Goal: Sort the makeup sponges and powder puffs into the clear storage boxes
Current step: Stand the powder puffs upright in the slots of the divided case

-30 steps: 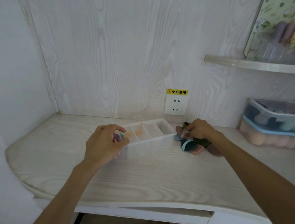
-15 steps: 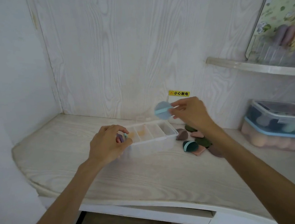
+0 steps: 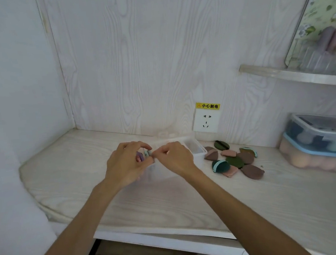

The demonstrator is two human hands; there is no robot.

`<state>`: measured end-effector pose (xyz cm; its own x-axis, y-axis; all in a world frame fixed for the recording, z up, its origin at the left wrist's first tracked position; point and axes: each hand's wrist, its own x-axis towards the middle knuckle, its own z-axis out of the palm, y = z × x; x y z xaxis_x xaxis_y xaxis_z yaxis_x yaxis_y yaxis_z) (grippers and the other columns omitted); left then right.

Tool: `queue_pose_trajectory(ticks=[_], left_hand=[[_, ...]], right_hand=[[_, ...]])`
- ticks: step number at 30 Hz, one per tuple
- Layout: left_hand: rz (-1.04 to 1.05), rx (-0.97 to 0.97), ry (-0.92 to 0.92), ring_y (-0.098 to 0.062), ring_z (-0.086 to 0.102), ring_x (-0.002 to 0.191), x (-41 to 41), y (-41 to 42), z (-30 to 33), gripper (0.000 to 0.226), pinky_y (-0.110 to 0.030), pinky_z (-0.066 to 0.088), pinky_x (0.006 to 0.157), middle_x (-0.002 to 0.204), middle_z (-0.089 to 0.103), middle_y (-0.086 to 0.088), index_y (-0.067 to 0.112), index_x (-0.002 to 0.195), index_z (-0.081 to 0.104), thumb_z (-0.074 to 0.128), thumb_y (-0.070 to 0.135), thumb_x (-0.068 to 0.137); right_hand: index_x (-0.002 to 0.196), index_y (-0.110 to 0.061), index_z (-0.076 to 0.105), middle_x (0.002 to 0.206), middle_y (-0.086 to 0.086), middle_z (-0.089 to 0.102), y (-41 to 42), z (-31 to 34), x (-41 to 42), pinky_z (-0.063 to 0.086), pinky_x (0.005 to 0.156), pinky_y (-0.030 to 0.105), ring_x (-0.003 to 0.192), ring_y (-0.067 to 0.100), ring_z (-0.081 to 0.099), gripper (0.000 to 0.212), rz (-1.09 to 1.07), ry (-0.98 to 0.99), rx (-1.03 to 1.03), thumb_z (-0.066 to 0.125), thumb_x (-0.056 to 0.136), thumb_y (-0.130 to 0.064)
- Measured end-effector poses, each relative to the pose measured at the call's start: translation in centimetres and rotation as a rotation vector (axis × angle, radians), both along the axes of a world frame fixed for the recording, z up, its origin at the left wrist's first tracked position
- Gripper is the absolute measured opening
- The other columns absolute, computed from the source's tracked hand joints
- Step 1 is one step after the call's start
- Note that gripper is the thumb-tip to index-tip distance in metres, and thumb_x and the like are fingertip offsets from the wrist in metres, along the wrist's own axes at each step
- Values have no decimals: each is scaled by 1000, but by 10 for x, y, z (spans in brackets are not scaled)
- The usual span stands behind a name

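Observation:
A clear divided storage box (image 3: 195,149) lies on the white desk near the back wall. My left hand (image 3: 125,165) grips its left end, fingers curled over purple and pink puffs (image 3: 139,158) standing in the end compartment. My right hand (image 3: 174,159) is over the middle of the box and pinches a light-blue powder puff (image 3: 148,153) at that same compartment. Both hands hide most of the box. A loose pile of several puffs (image 3: 235,160) in green, brown, pink and teal lies on the desk to the right of the box.
Two stacked lidded clear boxes (image 3: 325,144) holding sponges stand at the far right. A shelf (image 3: 292,74) above them carries a floral board and clear containers. A wall socket (image 3: 205,120) with a yellow label sits behind the pile. The desk's front edge curves at left.
My right hand lifted the light-blue puff from the pile, carried it left over the box and lowered it to the left end compartment. My left hand stayed on the box.

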<state>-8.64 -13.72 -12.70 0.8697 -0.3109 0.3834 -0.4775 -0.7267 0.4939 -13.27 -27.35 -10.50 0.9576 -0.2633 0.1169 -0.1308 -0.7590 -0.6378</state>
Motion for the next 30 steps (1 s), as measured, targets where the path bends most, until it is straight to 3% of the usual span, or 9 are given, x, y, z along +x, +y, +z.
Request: queue_pose_trajectory(ticks=[2, 6, 8, 10, 13, 15, 17, 25, 30], left_hand=[[-4, 14, -16, -12, 45, 121, -1, 0, 2, 28, -28, 36, 81, 115, 62, 14, 39, 107, 59, 63, 47, 80], [-5, 34, -16, -12, 45, 120, -2, -1, 2, 33, -31, 41, 86, 117, 61, 15, 40, 109, 61, 62, 52, 78], [2, 31, -16, -12, 46, 120, -3, -1, 3, 33, -32, 42, 87, 116, 62, 15, 39, 108, 62, 62, 53, 78], [20, 16, -9, -12, 45, 119, -3, -3, 3, 29, -29, 40, 84, 115, 62, 15, 37, 106, 62, 64, 47, 78], [27, -16, 13, -10, 44, 119, -4, -2, 3, 26, -27, 36, 80, 114, 61, 17, 36, 102, 62, 65, 42, 77], [22, -13, 16, -9, 44, 119, -4, -1, 3, 25, -27, 36, 80, 113, 61, 18, 37, 102, 61, 64, 42, 77], [19, -14, 17, -8, 44, 120, -4, -1, 4, 26, -26, 35, 80, 114, 60, 18, 38, 102, 61, 64, 42, 77], [15, -14, 25, -7, 44, 120, -4, -1, 3, 27, -25, 35, 82, 113, 60, 17, 37, 103, 61, 64, 43, 77], [11, -9, 43, -7, 44, 119, -4, 2, 3, 27, -27, 37, 85, 115, 59, 18, 38, 103, 60, 63, 42, 76]], right_hand=[[96, -12, 75, 106, 7, 71, -3, 6, 1, 48, 87, 35, 100, 25, 63, 33, 40, 77, 99, 51, 87, -32], [42, -30, 59, 72, -9, 51, -11, 10, 5, 32, 82, 30, 83, 18, 47, 49, 101, 185, 194, 50, 90, -32], [36, -31, 58, 72, -9, 47, -12, 12, 7, 31, 82, 28, 77, 13, 44, 58, 140, 207, 227, 47, 92, -30], [47, -36, 65, 77, -9, 48, -16, 13, 2, 32, 76, 20, 72, 8, 42, 53, 213, 221, 246, 44, 95, -27], [113, -21, 63, 100, -9, 54, -32, 9, -5, 36, 74, 12, 86, 4, 49, 25, 204, -130, 185, 44, 98, -20], [120, -18, 56, 104, -6, 57, -54, 7, -8, 41, 75, 16, 90, 7, 52, 26, -23, -503, 104, 43, 98, -17], [118, -15, 54, 102, -2, 61, -81, 3, -3, 42, 72, 25, 91, 14, 57, 24, -293, -606, 14, 43, 96, -14], [142, -16, 36, 146, 6, 41, -145, -15, 23, 35, 109, 39, 131, 26, 42, 51, -135, 206, -145, 48, 93, -26], [102, -16, 56, 123, 11, 57, -145, -13, 22, 41, 90, 36, 109, 28, 51, 25, -106, 416, -498, 45, 93, -36]])
